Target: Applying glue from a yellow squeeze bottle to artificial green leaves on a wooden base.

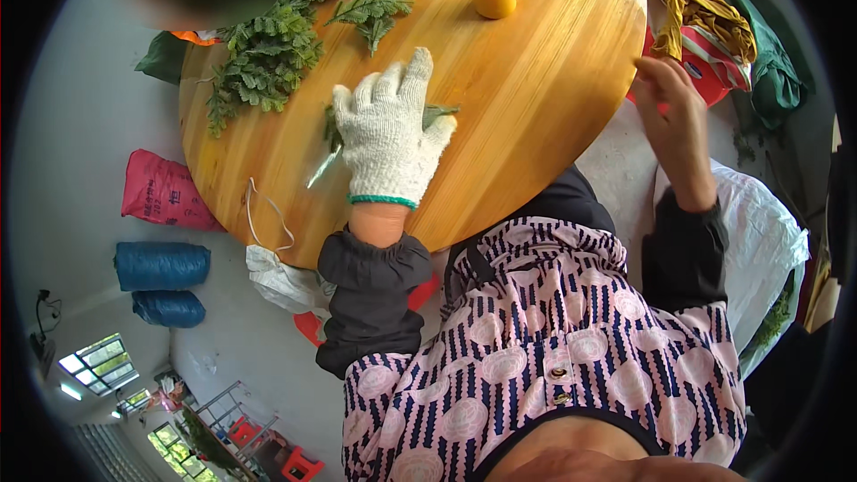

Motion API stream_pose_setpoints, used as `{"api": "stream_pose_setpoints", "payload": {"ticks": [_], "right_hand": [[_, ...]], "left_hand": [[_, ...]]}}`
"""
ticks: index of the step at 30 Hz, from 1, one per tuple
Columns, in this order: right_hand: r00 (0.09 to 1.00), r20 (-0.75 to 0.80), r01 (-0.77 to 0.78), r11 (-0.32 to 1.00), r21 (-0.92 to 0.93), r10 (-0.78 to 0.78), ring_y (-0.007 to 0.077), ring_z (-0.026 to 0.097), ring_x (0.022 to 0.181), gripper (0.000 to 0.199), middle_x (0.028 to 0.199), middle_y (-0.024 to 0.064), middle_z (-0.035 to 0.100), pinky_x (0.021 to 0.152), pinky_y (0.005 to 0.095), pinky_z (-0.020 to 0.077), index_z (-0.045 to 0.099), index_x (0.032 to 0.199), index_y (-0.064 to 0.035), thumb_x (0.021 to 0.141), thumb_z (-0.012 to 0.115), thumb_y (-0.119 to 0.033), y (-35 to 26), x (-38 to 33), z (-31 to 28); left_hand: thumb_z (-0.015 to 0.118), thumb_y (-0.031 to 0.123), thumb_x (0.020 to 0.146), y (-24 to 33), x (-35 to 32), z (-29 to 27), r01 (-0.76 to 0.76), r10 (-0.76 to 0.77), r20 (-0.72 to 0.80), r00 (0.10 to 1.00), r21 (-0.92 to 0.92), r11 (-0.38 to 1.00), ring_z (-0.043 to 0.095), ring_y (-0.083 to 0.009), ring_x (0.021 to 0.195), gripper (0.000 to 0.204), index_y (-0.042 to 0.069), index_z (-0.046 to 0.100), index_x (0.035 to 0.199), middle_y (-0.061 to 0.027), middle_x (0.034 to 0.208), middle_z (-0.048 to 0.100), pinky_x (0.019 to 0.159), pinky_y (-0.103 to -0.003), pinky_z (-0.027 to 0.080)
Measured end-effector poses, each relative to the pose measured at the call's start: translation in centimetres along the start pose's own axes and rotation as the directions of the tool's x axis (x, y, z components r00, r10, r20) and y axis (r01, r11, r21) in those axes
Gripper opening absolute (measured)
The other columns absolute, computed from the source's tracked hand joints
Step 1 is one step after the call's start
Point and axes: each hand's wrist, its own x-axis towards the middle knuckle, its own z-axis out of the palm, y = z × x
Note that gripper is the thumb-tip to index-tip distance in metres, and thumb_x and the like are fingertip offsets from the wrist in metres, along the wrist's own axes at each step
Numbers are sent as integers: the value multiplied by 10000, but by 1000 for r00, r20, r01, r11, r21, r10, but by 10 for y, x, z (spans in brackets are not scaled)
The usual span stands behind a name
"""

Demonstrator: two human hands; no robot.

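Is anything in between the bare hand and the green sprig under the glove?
Yes. The gloved left hand lies flat on the sprig, covering most of it. The bare right hand is off the table edge, apart.

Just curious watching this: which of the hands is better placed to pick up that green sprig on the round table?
Probably the left hand: gloved, it lies flat on the sprig. The bare right hand is off at the table's edge.
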Motion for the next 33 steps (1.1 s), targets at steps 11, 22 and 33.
{"api": "stream_pose_setpoints", "payload": {"ticks": [11,22,33], "right_hand": [[996,-65,80,947,312,-63,333,641,1035,600,1193,227,613,852,414,538,583,1344,0,832,830,-193,-23,110,137],[911,125,279,812,513,-392,344,676,820,583,1048,190,665,734,390,551,599,1266,20,801,869,-205,-90,14,101],[872,114,418,847,329,-475,360,625,1132,745,1391,195,545,939,406,563,523,1492,-74,792,738,62,-79,-45,34]], "left_hand": [[608,0,968,-15,-60,-34,323,-459,-221,860,-460,827,656,-229,1123,380,-50,641,1343,-151,1279,697,1019,-329,496],[701,144,981,67,-69,-24,210,-507,93,857,-961,180,676,-260,1141,589,-82,468,1473,-201,1360,644,971,-351,543],[806,285,881,88,-41,-21,481,-432,385,816,-867,135,742,-324,944,574,7,570,1324,-187,1052,722,802,-401,587]]}}
